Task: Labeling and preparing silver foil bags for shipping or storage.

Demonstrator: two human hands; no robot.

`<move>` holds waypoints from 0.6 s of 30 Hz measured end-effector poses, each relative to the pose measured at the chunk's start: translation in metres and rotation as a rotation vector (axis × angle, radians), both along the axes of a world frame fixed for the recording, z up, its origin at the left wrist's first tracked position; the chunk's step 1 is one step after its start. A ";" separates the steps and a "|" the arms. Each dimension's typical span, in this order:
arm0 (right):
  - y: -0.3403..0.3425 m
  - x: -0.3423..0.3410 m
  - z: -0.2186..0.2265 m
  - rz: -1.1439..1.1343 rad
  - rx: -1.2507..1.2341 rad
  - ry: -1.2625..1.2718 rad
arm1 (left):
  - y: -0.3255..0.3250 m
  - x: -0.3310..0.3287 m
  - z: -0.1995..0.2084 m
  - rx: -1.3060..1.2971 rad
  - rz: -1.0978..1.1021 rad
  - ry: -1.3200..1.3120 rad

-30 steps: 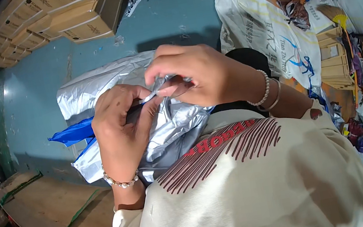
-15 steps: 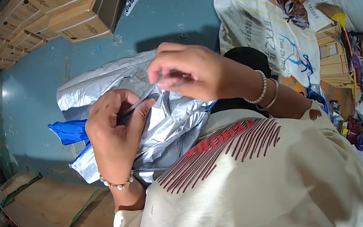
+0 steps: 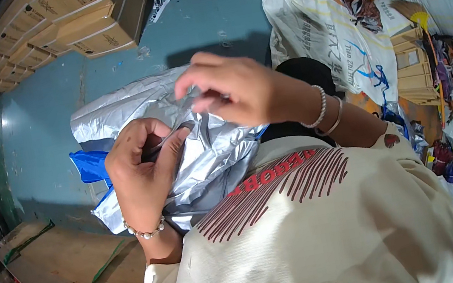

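A crumpled sheet of silver-coated fabric (image 3: 220, 142) with a bright blue part (image 3: 91, 164) lies across my lap. My left hand (image 3: 142, 159) is closed, pinching a folded edge of the fabric between thumb and fingers. Close by on the right, my right hand (image 3: 230, 92) is slightly blurred. Its thumb and curled fingers close on a raised grey bit of the same fabric, just above the left thumb. The fingertips of the left hand are partly hidden in the folds.
Stacked cardboard boxes (image 3: 91, 29) stand at the far left on the blue-grey floor (image 3: 220, 3). A wooden board (image 3: 68, 272) with green straps is at the lower left. White woven sacks (image 3: 317, 34), a broom (image 3: 413, 14) and piled goods line the right side.
My right hand has shifted slightly left, its fingers tugging at the fabric edge. The left hand keeps its pinch almost in place. The blue part has moved a little to the right.
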State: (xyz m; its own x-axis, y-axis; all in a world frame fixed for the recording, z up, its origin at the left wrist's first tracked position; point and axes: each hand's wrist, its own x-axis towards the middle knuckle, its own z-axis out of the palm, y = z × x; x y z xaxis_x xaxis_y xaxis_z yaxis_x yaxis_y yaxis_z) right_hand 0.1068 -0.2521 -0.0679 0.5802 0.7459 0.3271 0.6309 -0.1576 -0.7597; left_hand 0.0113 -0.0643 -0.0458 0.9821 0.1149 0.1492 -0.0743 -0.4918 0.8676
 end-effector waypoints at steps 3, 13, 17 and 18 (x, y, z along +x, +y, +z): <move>0.004 -0.006 0.002 0.050 -0.074 -0.097 | -0.001 0.001 0.001 0.014 -0.006 -0.013; -0.014 0.014 0.016 -0.120 0.215 0.877 | 0.010 -0.003 -0.004 -0.074 0.028 0.085; -0.012 0.010 0.002 -0.020 0.089 0.393 | 0.012 0.000 -0.011 -0.105 0.030 0.092; -0.011 0.009 0.002 -0.020 0.090 0.396 | 0.013 0.000 -0.013 -0.104 0.030 0.095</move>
